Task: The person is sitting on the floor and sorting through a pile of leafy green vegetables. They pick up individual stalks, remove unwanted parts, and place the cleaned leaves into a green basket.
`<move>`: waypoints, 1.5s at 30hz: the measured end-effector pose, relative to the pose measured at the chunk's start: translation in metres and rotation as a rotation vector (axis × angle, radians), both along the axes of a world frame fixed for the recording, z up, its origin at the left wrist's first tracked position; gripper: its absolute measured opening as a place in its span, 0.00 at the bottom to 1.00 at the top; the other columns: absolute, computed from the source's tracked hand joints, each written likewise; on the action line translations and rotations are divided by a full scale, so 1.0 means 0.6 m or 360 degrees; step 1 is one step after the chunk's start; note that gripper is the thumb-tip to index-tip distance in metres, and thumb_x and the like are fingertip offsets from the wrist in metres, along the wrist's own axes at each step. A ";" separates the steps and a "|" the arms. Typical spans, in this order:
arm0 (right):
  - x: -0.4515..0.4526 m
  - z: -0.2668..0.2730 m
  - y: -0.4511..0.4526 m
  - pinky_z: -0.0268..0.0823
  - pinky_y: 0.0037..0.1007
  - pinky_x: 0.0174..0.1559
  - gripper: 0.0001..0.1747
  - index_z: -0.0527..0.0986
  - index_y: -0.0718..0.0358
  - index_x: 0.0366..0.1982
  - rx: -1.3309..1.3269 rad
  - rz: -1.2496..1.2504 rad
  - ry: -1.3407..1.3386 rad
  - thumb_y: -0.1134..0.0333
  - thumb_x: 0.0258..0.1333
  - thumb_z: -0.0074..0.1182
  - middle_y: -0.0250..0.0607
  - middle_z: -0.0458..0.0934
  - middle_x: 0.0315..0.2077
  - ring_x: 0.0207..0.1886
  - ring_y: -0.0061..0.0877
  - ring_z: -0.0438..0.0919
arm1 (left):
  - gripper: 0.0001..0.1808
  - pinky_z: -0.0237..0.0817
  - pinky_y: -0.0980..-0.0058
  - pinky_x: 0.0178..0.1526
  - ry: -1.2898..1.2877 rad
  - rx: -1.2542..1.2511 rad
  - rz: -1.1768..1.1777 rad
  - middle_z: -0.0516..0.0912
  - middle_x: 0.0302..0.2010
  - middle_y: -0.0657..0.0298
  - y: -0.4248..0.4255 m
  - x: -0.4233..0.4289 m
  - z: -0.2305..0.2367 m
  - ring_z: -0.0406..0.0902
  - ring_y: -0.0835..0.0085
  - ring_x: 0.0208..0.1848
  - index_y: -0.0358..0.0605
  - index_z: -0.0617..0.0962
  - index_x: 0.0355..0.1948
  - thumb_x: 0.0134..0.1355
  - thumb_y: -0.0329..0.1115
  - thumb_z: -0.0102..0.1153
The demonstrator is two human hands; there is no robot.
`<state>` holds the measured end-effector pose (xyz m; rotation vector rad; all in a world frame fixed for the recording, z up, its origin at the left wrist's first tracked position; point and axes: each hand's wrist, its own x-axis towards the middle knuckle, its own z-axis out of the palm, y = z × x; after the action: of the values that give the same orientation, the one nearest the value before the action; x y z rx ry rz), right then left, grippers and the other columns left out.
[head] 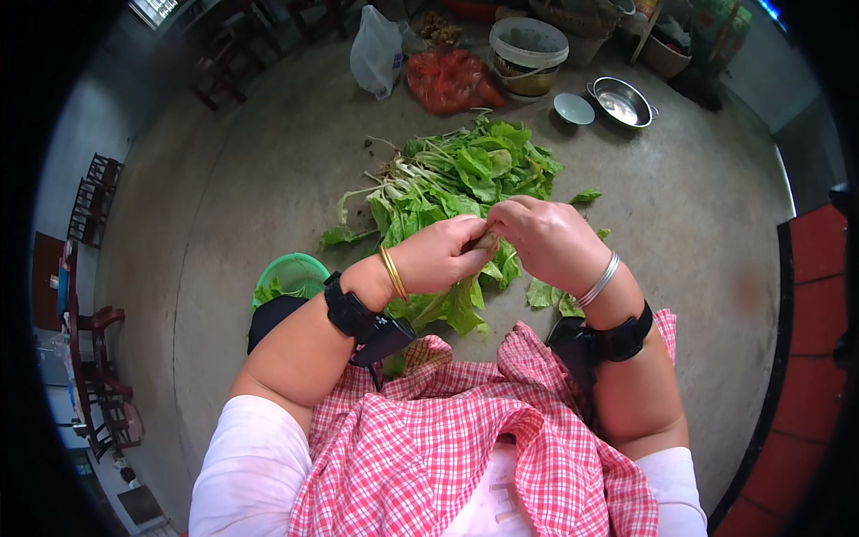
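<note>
My left hand (446,252) is closed around the root end of a leafy green vegetable (453,302), whose leaves hang below it. My right hand (537,231) meets it there, fingertips pinched at the root end; whether they grip a piece is hidden. Beyond both hands, a heap of leafy greens (483,161) with pale stems and roots lies on the concrete floor. Loose leaves (543,294) lie near my right wrist. A green plastic basket (292,265) holding some leaves stands left of my left forearm, partly hidden.
Past the heap are a white plastic bag (376,54), a red plastic bag (449,79), a bucket (527,57), a small bowl (574,109) and a two-handled metal pan (623,102). Wooden chairs (97,194) stand at far left. Red tiles (815,302) with a black edge lie right.
</note>
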<state>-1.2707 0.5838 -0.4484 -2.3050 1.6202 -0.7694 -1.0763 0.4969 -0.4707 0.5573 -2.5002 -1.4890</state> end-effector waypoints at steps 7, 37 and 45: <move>0.002 0.014 0.006 0.73 0.40 0.35 0.06 0.75 0.64 0.37 0.0028 0.0030 -0.0177 0.69 0.60 0.55 0.47 0.80 0.31 0.33 0.45 0.80 | 0.18 0.71 0.68 0.45 0.0099 0.0208 0.0055 0.83 0.38 0.53 0.007 0.010 0.008 0.81 0.61 0.42 0.40 0.75 0.50 0.71 0.44 0.53; 0.032 0.001 0.027 0.52 0.19 0.26 0.17 0.74 0.64 0.30 0.0665 0.0020 -0.1500 0.60 0.72 0.48 0.22 0.65 0.22 0.24 0.11 0.59 | 0.08 0.70 0.62 0.33 0.0470 -0.1057 0.0032 0.78 0.31 0.56 0.016 0.018 0.043 0.78 0.55 0.32 0.43 0.74 0.38 0.64 0.35 0.59; 0.014 0.007 0.030 0.50 0.19 0.22 0.16 0.71 0.62 0.32 0.0792 0.0383 -0.2743 0.59 0.73 0.44 0.24 0.61 0.19 0.19 0.13 0.57 | 0.14 0.65 0.75 0.41 0.0657 -0.0260 0.0334 0.74 0.32 0.66 -0.005 0.032 0.054 0.73 0.74 0.35 0.43 0.73 0.42 0.75 0.44 0.46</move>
<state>-1.2626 0.6021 -0.4441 -0.7240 0.5226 -1.3892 -1.0572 0.4941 -0.4386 0.4183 -2.1447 -1.1708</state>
